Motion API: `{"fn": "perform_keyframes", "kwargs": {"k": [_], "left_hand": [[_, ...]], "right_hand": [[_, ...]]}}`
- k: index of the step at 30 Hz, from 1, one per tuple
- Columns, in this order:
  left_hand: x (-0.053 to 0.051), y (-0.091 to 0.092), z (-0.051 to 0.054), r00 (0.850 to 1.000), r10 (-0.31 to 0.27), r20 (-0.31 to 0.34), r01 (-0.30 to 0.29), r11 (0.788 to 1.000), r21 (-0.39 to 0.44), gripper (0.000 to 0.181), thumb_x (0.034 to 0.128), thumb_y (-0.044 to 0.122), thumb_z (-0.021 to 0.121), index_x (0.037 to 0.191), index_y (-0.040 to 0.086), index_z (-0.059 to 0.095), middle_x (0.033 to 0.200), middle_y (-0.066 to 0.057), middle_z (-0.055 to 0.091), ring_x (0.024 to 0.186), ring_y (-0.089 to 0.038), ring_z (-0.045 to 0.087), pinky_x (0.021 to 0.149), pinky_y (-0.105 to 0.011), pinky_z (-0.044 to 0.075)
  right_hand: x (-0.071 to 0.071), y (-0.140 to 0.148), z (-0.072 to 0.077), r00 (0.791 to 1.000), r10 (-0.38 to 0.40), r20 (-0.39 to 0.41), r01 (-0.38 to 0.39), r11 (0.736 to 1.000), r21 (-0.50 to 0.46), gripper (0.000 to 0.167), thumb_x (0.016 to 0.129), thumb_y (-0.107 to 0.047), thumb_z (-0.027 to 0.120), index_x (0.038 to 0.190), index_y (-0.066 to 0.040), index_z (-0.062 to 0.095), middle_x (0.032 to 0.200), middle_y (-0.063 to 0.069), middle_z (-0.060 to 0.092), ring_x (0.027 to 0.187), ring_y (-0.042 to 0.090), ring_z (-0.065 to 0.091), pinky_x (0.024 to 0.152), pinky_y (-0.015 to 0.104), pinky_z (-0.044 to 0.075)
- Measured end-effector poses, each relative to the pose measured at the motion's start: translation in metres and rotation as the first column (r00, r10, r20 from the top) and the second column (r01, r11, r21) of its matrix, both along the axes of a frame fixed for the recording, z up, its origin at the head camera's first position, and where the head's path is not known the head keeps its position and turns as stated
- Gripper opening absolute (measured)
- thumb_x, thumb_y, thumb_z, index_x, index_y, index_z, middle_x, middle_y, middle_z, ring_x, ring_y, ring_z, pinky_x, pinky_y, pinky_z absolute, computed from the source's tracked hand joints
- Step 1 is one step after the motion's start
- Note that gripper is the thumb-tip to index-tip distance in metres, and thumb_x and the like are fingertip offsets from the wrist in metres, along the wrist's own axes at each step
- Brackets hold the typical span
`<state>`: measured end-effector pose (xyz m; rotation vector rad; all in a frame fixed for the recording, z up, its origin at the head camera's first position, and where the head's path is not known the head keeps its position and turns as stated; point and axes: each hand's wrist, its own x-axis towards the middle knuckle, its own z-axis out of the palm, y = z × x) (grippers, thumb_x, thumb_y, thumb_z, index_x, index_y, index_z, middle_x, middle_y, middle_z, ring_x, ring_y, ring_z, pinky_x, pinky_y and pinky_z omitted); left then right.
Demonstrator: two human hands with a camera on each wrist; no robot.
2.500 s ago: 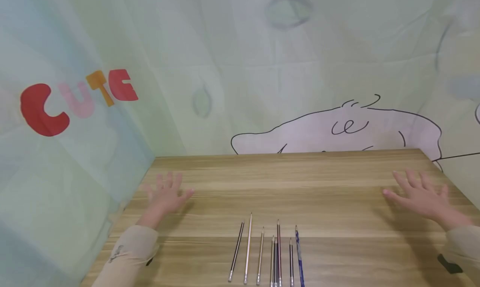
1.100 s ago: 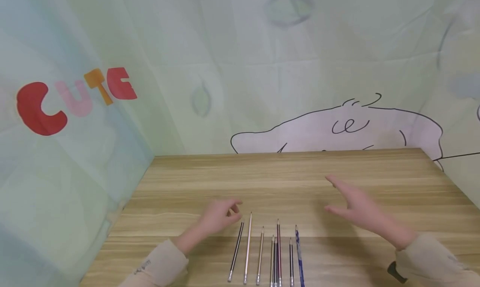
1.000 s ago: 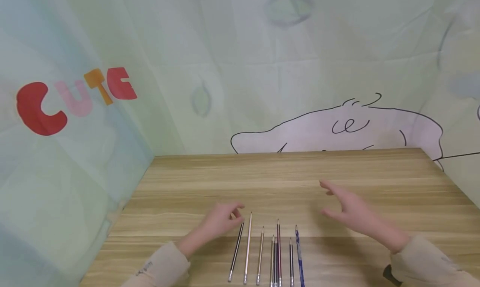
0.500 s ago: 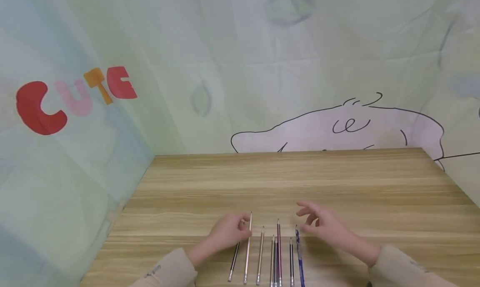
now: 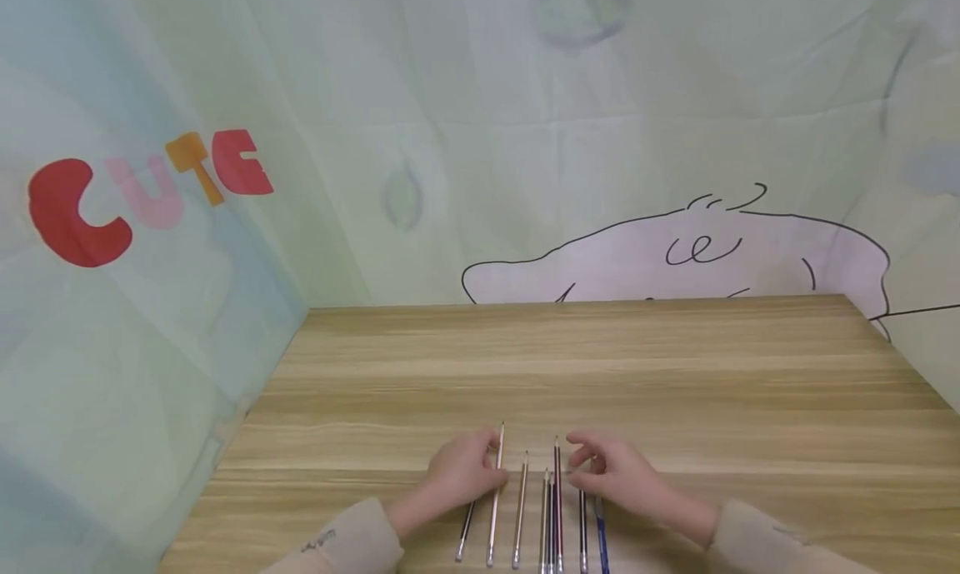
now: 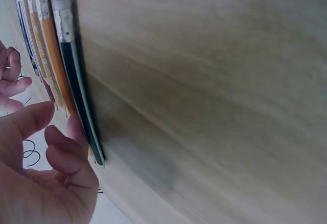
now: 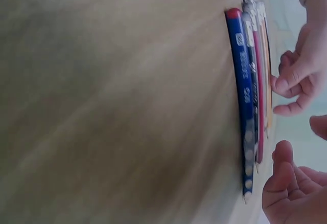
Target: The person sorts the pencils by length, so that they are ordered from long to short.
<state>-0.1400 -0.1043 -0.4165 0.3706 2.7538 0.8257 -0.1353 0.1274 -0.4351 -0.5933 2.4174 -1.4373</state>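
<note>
Several pencils lie on the table in a loose row, tips pointing away from me. My left hand point(image 5: 465, 470) is over the upper part of the leftmost dark pencil point(image 5: 466, 534), its thumb and forefinger apart beside the orange pencil point(image 6: 55, 55). Whether it touches either pencil, I cannot tell. On the other side, my right hand point(image 5: 617, 478) covers the tip of the thick blue pencil point(image 7: 244, 75), with bent fingers and nothing gripped. Between the hands lie a yellowish pencil point(image 5: 521, 511), a dark red one point(image 5: 558, 507) and others close together.
The wood-grain table point(image 5: 420, 366) runs back to a printed cloth point(image 5: 450, 141) behind it. Another cloth side with the letters CUTE point(image 5: 78, 216) hangs at the left. Eraser ends of the pencils lie near the bottom of the head view.
Both hands, first spread wide at the table's sides, have come inward and nearer to me, one on each side of the row. The pencils have not visibly moved.
</note>
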Motion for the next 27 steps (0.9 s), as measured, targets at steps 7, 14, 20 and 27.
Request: {"fn": "perform_keyframes", "kwargs": {"k": [7,14,20,27], "left_hand": [[0.0,0.002,0.0,1.0,0.0,-0.011,-0.001,0.998,-0.068,0.045,0.0703,0.022,0.069,0.107,0.002,0.052,0.061,0.004,0.051,0.048,-0.009,0.044,0.045,-0.022,0.037],[-0.001,0.004,0.0,1.0,0.003,-0.03,-0.007,0.993,-0.121,0.045,0.0683,0.023,0.07,0.105,0.003,0.052,0.067,-0.001,0.054,0.052,-0.012,0.044,0.047,-0.024,0.037],[-0.003,0.005,-0.001,0.999,-0.008,-0.04,0.003,0.992,-0.124,0.044,0.0668,0.022,0.07,0.102,0.003,0.052,0.079,-0.01,0.061,0.058,-0.015,0.048,0.05,-0.027,0.039],[-0.004,0.007,-0.006,0.999,-0.008,-0.042,0.002,0.992,-0.129,0.044,0.0668,0.021,0.07,0.101,0.002,0.052,0.074,-0.008,0.059,0.056,-0.014,0.046,0.049,-0.026,0.038]], "right_hand": [[-0.003,-0.011,-0.008,0.999,-0.038,-0.016,0.038,0.999,0.023,0.052,0.076,-0.014,0.065,0.116,0.012,0.045,0.081,0.007,0.062,0.063,0.006,0.057,0.057,0.019,0.048],[-0.004,-0.023,-0.011,0.995,-0.101,-0.011,0.101,0.99,0.099,0.047,0.073,-0.017,0.068,0.11,0.006,0.05,0.069,0.0,0.058,0.057,0.009,0.051,0.049,0.02,0.044],[-0.001,-0.031,-0.011,0.991,-0.124,-0.047,0.131,0.975,0.182,0.041,0.072,-0.014,0.068,0.106,0.003,0.052,0.064,-0.002,0.058,0.053,0.008,0.05,0.047,0.021,0.042],[0.001,-0.034,-0.009,0.985,-0.137,-0.101,0.161,0.945,0.284,0.04,0.07,-0.014,0.068,0.104,0.0,0.053,0.067,-0.003,0.059,0.052,0.006,0.049,0.046,0.02,0.04]]}}
